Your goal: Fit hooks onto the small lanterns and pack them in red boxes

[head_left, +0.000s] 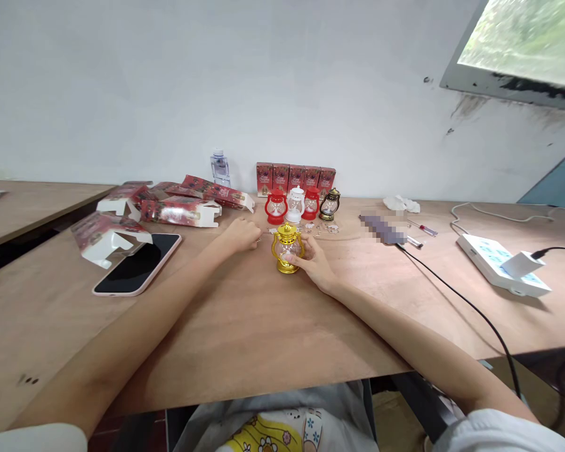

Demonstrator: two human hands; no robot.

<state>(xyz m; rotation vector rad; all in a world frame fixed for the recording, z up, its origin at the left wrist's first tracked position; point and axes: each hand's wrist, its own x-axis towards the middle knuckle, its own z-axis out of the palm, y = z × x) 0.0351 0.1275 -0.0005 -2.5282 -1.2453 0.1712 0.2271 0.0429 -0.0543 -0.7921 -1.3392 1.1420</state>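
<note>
A small gold lantern (287, 251) with a clear globe stands upright on the wooden table. My right hand (313, 260) grips it from the right side, thumb across the front of the globe. To its left, my left hand (245, 234) is closed just above the tabletop, fingers curled; a tiny bit shows at its fingertips, too small to name. Behind the gold one stand a red lantern (276, 207), a white lantern (294, 206), another red lantern (312, 205) and a black-bronze lantern (330, 206). Small metal pieces (327, 228) lie in front of them.
Several red boxes (296, 179) stand against the wall. Opened red cartons (179, 211), a phone (138, 265) and a bottle (220, 168) are at left. A blurred dark object (383, 230), screwdrivers (426, 230), crumpled tissue (402, 203) and a power strip (501, 263) with cables lie at right.
</note>
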